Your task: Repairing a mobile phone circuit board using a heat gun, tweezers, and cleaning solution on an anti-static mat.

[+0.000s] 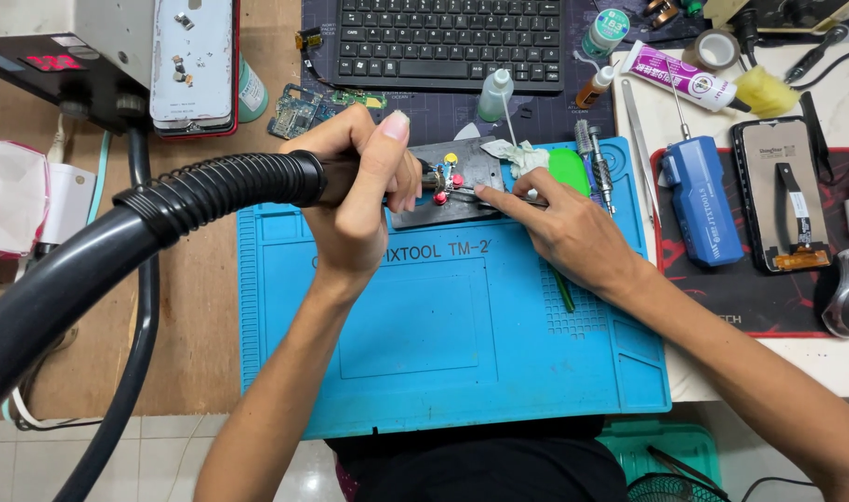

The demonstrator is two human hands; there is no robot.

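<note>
Gripping hot-air handle, left hand fingers wrap it; right hand pinches tweezers.

One keyboard, one blue mat, two hands.

Left hand hides tool handle; part on holder (tiny) unclear.
</note>
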